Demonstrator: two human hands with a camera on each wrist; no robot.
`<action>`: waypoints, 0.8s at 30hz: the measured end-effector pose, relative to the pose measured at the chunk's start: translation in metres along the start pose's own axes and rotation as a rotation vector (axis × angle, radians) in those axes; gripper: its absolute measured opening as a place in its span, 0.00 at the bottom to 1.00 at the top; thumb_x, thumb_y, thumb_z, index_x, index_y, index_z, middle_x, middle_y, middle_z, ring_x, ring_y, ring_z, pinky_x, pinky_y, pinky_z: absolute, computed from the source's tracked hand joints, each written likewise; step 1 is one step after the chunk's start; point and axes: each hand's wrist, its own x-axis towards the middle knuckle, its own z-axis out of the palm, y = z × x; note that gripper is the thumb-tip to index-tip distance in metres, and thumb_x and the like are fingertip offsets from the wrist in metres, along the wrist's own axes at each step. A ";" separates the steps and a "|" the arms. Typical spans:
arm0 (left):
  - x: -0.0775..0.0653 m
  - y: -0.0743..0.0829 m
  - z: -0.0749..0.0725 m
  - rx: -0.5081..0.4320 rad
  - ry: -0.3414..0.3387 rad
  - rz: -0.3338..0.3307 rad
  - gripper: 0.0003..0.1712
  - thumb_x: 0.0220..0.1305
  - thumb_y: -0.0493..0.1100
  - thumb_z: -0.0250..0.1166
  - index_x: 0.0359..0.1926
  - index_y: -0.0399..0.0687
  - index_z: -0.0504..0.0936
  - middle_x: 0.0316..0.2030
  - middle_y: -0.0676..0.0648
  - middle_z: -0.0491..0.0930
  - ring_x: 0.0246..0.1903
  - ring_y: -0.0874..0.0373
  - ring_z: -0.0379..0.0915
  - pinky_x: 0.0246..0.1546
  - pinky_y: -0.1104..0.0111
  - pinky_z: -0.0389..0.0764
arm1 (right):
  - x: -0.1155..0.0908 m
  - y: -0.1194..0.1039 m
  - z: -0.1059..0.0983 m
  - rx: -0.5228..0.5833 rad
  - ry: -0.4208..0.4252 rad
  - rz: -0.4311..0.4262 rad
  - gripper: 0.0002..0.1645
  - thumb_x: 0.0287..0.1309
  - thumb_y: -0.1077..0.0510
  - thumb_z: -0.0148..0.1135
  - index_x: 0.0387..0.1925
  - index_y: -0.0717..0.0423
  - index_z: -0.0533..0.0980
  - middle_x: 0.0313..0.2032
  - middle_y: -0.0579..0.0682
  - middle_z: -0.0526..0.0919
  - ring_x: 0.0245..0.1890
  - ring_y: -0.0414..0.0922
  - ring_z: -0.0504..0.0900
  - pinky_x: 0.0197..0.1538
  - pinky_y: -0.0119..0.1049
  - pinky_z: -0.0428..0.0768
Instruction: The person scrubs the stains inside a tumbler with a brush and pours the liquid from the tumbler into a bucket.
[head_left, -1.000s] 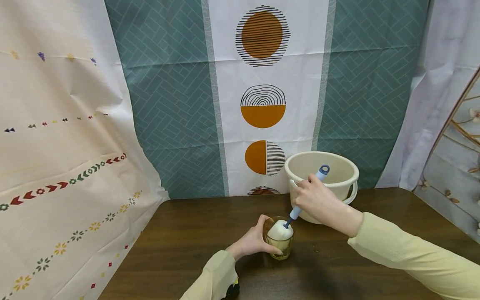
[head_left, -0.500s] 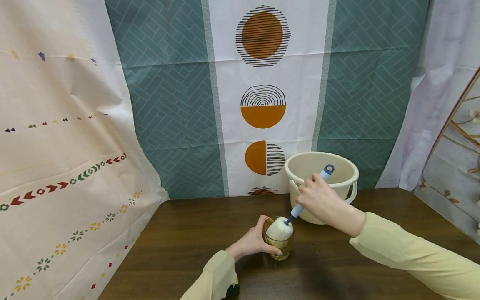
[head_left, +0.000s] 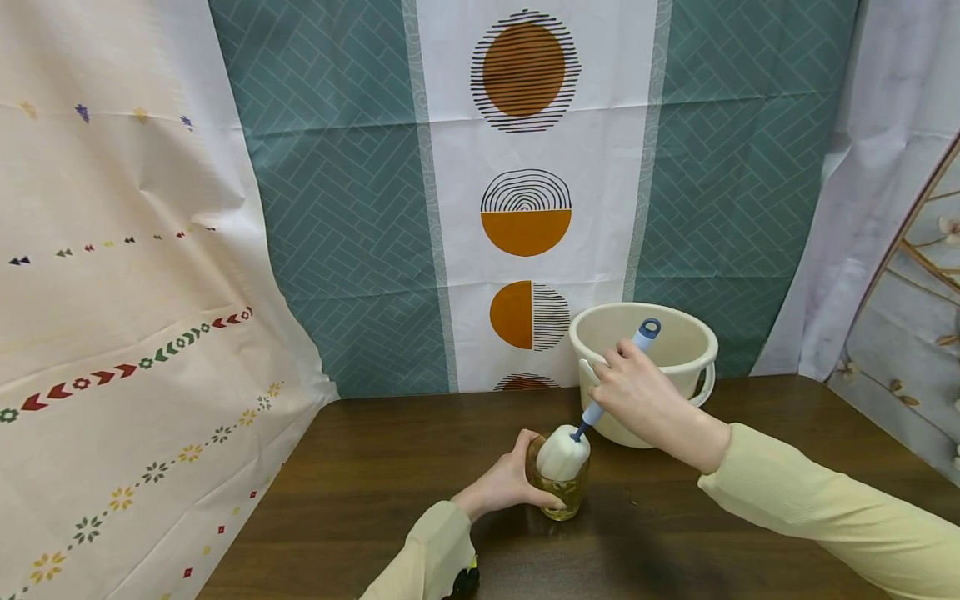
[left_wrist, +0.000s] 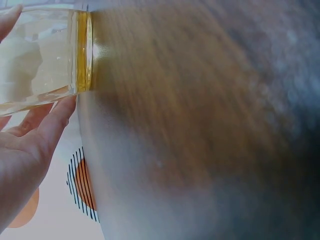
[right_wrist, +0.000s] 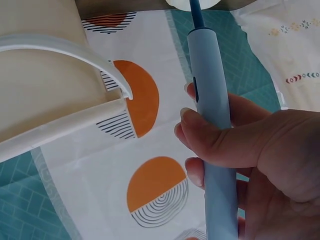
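Note:
My right hand [head_left: 637,396] grips the light-blue handle of a sponge cup brush [head_left: 564,454], its fingers and thumb wrapped round it in the right wrist view. The brush's white sponge head sits partly inside an amber glass [head_left: 562,498], its upper part above the rim. The shaft slants up to the right, ending in a dark-blue hanging loop. My left hand [head_left: 510,479] holds the glass on the table, thumb at the near side and fingers round the far left side. In the left wrist view the glass [left_wrist: 45,60] shows sideways, the sponge pale through its wall.
A cream bucket [head_left: 600,321] with a handle stands behind my right hand at the back of the brown wooden table [head_left: 375,483]. Patterned cloths hang behind the table and along both sides. A small black item [head_left: 465,581] shows at my left sleeve.
The sponge head has risen a little in the glass, so more of it shows above the rim. The brush handle has shifted slightly; my left hand stays in place on the glass.

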 end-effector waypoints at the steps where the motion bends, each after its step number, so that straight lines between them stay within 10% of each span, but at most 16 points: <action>1: 0.000 0.000 0.000 -0.002 0.000 -0.001 0.43 0.39 0.47 0.76 0.52 0.55 0.58 0.40 0.55 0.72 0.40 0.62 0.69 0.40 0.66 0.69 | 0.000 0.000 0.000 -0.002 -0.002 0.000 0.10 0.34 0.63 0.71 0.14 0.50 0.76 0.17 0.50 0.69 0.22 0.49 0.67 0.33 0.42 0.62; 24: 0.000 -0.001 0.000 0.032 0.002 0.000 0.44 0.38 0.47 0.76 0.52 0.53 0.58 0.40 0.55 0.71 0.40 0.63 0.69 0.39 0.66 0.69 | 0.006 0.000 -0.009 -0.055 -0.017 -0.028 0.10 0.36 0.62 0.71 0.12 0.53 0.76 0.17 0.49 0.69 0.23 0.48 0.67 0.34 0.42 0.61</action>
